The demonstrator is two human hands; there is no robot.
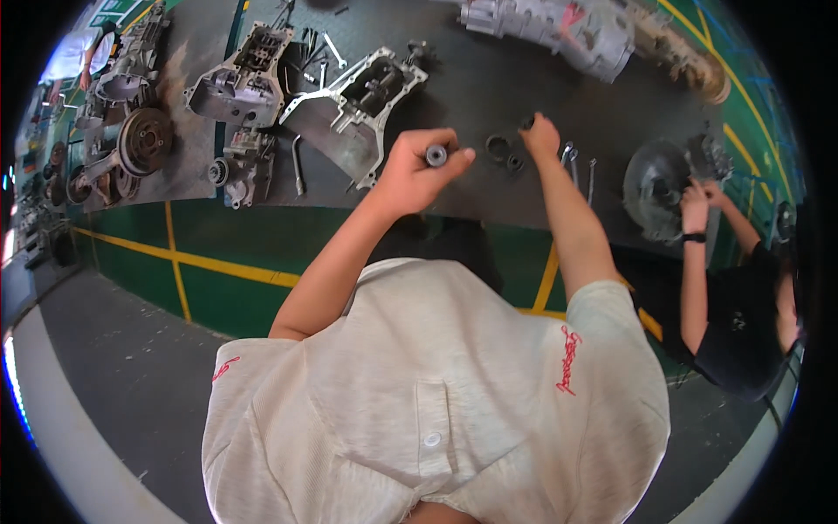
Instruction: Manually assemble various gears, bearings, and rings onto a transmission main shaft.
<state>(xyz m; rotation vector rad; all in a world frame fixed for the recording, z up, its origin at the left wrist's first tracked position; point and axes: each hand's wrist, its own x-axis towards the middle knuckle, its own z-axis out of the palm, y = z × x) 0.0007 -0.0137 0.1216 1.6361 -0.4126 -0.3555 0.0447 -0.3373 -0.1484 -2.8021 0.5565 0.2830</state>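
My left hand (417,170) is raised above the dark work mat (471,87) and grips a small round metal bearing-like part (436,155) between thumb and fingers. My right hand (541,135) reaches further out and pinches a small black part (527,122) down at the mat. Two dark rings (499,147) lie on the mat between my hands. An open aluminium gearbox housing (362,109) lies just left of my left hand.
A second housing (240,83) and smaller engine parts (246,166) sit to the left, a long transmission (559,26) at the top. Wrenches (576,166) lie right of my right hand. At the right, a person in black has both hands (696,196) on a round bell housing (655,188).
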